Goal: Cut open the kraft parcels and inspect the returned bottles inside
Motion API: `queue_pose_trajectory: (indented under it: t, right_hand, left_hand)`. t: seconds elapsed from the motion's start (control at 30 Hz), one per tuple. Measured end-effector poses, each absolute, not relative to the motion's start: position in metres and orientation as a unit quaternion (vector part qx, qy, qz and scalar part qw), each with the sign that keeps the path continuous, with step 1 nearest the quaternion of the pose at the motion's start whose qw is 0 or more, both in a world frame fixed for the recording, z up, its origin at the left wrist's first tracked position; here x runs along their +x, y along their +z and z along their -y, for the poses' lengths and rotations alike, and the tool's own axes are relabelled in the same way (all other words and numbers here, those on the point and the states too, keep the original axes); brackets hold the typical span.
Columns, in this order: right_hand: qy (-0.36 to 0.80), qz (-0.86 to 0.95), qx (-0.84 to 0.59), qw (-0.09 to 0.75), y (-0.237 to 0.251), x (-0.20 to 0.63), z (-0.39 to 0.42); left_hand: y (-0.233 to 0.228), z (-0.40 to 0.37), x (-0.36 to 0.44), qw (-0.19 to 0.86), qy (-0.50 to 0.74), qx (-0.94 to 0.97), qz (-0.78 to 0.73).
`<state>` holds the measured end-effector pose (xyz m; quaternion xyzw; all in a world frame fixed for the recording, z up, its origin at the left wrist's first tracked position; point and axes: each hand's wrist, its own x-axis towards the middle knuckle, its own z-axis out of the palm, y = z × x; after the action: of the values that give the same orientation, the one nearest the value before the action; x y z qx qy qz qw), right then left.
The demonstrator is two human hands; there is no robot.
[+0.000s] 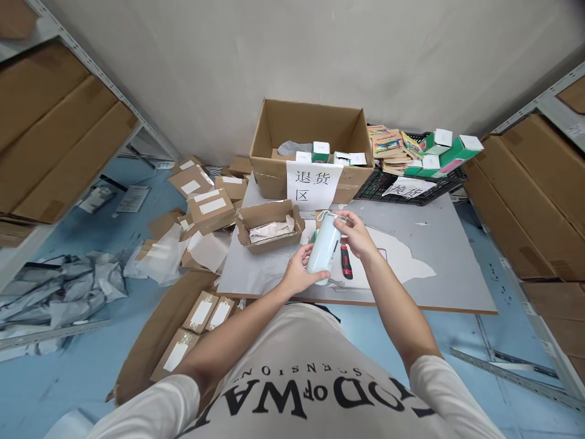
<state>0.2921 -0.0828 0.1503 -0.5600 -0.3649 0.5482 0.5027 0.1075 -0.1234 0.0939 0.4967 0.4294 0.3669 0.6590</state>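
While your left hand [299, 274] clasps the smooth, slippery bottle [323, 247] low, your right hand [356, 235] pinches its cap; hold mid-body firmly.

The grey table [457, 268] lies bare to the right of the red utility knife [346, 261], while the open mailer box [270, 227] and large carton [311, 146] block left and rear.

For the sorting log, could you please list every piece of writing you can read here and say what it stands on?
"退货区": paper sign on the big open carton.
Paper sign on the black crate: characters too skewed to read.
Shirt print: upside down, partly hidden, unreadable.
Bottle in both hands: no legible text.
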Motion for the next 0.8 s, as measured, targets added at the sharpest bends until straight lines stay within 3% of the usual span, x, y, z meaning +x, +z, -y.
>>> queue_pose_trajectory:
  t: [0.13,0.47,0.67,0.8]
  right_hand:
    - [0.53,0.378,-0.583,0.486,0.152,0.291,0.084]
    - [0.705,0.343,-0.376,0.494,0.144,0.304,0.086]
    - [0.705,0.354,-0.373,0.489,0.136,0.304,0.084]
    - [0.663,0.342,-0.422,0.515,0.138,0.305,0.082]
  left_hand:
    - [0.093,0.126,0.108,0.691,0.366,0.465,-0.416]
    - [0.099,0.13,0.1,0.919,0.274,0.22,-0.179]
    - [0.097,0.128,0.099,0.952,0.23,0.16,-0.125]
    - [0.092,0.126,0.099,0.93,0.266,0.177,-0.182]
